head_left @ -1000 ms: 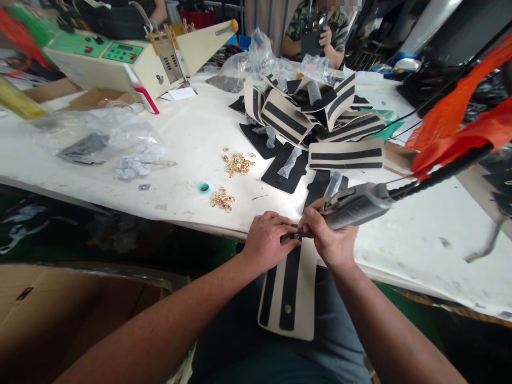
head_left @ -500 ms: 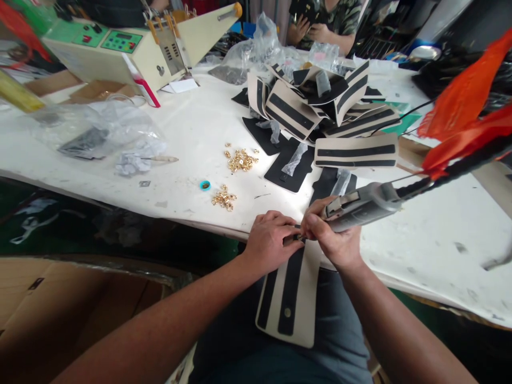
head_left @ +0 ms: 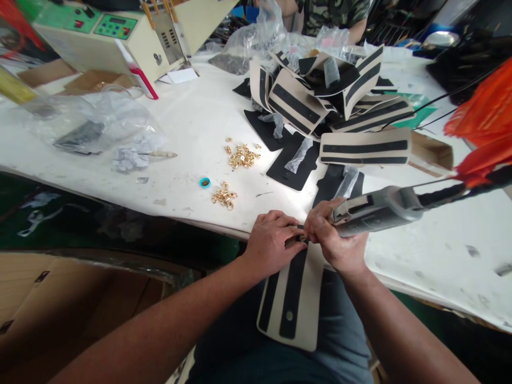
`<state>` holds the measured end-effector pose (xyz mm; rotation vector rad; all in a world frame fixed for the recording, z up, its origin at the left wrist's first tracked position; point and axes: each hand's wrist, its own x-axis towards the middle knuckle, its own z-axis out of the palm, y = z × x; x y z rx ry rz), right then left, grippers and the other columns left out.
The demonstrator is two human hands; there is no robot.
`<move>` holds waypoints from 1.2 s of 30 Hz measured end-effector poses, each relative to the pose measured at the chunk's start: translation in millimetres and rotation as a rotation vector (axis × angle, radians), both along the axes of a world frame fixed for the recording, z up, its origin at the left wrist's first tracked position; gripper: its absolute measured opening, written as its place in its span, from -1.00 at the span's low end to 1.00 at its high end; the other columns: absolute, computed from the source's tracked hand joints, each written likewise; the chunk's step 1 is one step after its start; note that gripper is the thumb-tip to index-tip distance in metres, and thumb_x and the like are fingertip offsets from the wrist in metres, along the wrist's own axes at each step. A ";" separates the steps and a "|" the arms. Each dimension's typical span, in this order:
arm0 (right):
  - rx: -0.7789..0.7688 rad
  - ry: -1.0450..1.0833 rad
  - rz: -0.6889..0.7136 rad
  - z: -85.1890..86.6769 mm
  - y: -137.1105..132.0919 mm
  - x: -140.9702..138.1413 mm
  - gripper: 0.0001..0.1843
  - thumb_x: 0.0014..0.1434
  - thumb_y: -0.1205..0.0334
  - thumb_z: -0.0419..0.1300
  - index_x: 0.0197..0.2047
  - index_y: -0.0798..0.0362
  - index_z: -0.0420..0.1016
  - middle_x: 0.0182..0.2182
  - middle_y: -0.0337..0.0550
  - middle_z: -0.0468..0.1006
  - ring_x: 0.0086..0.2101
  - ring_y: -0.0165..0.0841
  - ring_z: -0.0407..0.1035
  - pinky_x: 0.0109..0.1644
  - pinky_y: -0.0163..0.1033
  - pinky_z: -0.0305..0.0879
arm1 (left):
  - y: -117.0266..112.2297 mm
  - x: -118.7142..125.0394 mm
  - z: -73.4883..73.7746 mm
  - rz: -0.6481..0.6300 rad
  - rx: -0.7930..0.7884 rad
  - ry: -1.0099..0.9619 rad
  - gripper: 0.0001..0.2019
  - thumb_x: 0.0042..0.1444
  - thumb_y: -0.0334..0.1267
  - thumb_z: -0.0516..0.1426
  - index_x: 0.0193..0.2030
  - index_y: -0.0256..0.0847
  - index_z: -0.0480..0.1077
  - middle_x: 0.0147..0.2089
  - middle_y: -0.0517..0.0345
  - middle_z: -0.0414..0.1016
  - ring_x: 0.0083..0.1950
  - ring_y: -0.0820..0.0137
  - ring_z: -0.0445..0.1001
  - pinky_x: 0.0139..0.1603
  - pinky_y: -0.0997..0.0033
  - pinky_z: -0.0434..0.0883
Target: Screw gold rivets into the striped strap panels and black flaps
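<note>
A cream panel with black stripes (head_left: 294, 298) hangs from the table's near edge over my lap. My left hand (head_left: 271, 241) pinches its top end, fingers closed. My right hand (head_left: 334, 241) is wrapped round a grey electric tool (head_left: 380, 209), whose tip meets the panel's top where my fingers touch. A small round fitting (head_left: 289, 316) shows on the panel's middle stripe near its lower end.
Two heaps of small gold fittings (head_left: 242, 158) and a blue cap (head_left: 205, 183) lie on the white table (head_left: 192, 133). A pile of striped panels (head_left: 332, 101) sits behind, a cream machine (head_left: 116, 37) far left, plastic bags (head_left: 96, 133) left. Another person (head_left: 332, 10) sits opposite. Orange plastic (head_left: 484, 122) hangs right.
The view has shifted slightly forward and down. Both hands stay at the panel's top end with the tool; the person opposite has lowered their hands out of view.
</note>
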<state>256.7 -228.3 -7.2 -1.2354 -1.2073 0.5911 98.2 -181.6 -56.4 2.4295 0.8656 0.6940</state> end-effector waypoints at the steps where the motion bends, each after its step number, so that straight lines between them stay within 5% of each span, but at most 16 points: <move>1: 0.019 0.005 0.014 0.1 0.0 -0.5 -0.63 0.29 0.02 0.32 -0.47 -0.04 0.38 -0.58 -0.25 0.41 -0.55 -0.33 0.34 -0.43 -0.17 0.37 | 0.0 0.0 -0.2 0.002 0.000 0.006 -0.86 0.28 -0.09 0.32 -0.06 0.04 0.67 0.11 0.23 0.69 0.21 0.12 0.47 0.11 -0.02 0.36; 8: 0.003 -0.051 0.058 3.5 -0.6 -0.5 -0.62 0.32 0.06 0.28 -0.50 -0.02 0.41 -0.53 -0.18 0.47 -0.49 -0.31 0.40 -0.36 -0.16 0.40 | -0.5 -0.6 0.7 -0.002 -0.004 0.029 -0.85 0.30 -0.09 0.30 -0.04 0.03 0.65 0.12 0.19 0.68 0.22 0.12 0.46 0.12 -0.02 0.37; 19: -0.006 0.052 -0.105 0.6 -2.6 -9.8 -0.72 0.19 0.04 0.39 -0.37 0.02 0.48 -0.48 -0.20 0.53 -0.47 -0.32 0.42 -0.37 -0.22 0.44 | -3.3 -0.5 10.0 0.023 0.011 0.008 -0.85 0.23 -0.21 0.36 -0.06 -0.03 0.66 0.10 0.12 0.69 0.17 0.10 0.50 0.09 -0.01 0.40; 24: 0.000 0.222 -0.099 7.1 -1.7 -13.4 -0.59 0.15 -0.13 0.44 -0.27 0.04 0.52 -0.44 -0.19 0.54 -0.44 -0.31 0.43 -0.34 -0.22 0.47 | -3.5 -0.8 17.3 0.025 0.006 0.013 -0.85 0.16 -0.30 0.36 -0.13 -0.02 0.69 -0.03 0.08 0.71 0.09 0.06 0.55 0.07 -0.03 0.47; 30: -0.050 0.509 -0.201 12.1 -10.8 5.6 -0.39 0.17 -0.33 0.38 -0.11 0.08 0.49 -0.58 -0.24 0.47 -0.62 -0.33 0.31 -0.59 -0.25 0.28 | -1.2 -3.0 6.5 0.085 0.052 -0.022 -0.69 0.09 -0.31 0.35 -0.01 0.02 0.67 0.11 0.08 0.66 0.20 0.01 0.53 0.23 -0.11 0.48; 36: -0.165 0.499 -0.378 1.4 -28.1 43.9 -0.45 0.16 -0.26 0.37 -0.15 0.08 0.46 -0.54 -0.20 0.52 -0.52 -0.28 0.42 -0.52 -0.29 0.30 | -6.0 -7.1 10.1 0.296 0.126 0.112 -0.37 0.03 -0.14 0.40 0.28 -0.16 0.48 0.27 -0.09 0.58 0.32 -0.12 0.43 0.31 -0.24 0.36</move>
